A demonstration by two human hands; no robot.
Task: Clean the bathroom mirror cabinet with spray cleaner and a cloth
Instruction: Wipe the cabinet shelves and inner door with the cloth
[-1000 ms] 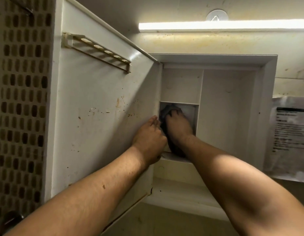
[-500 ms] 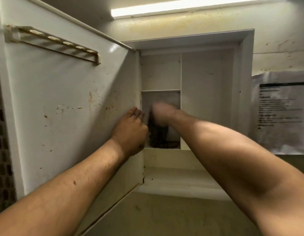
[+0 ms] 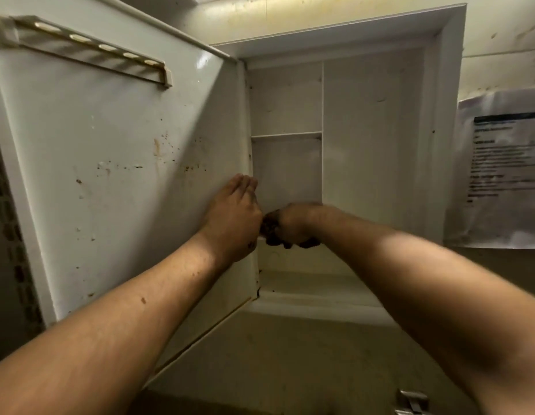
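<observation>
**Desk:** What have you got up there?

**Me:** I'm looking into the open cabinet [image 3: 448,115], with its door [image 3: 110,190] swung out to my left. My left hand [image 3: 233,214] lies flat against the door's inner face near the hinge side. The fingers are straight and grasp nothing.

**Desk:** And the right?

**Me:** My right hand [image 3: 293,224] is clenched round the dark cloth [image 3: 270,233]. It's bunched up, so only bits peek out beside and under the knuckles. It's down at the bottom of the lower left compartment, just beside my left hand.

**Desk:** The inside?

**Me:** A shelf [image 3: 285,135] splits the left side in two, and the right side is one tall bay. Brown specks [image 3: 195,168] dot the door, and a slotted rack [image 3: 89,52] runs near its top. A printed sheet [image 3: 499,169] hangs to the right of the cabinet.
</observation>
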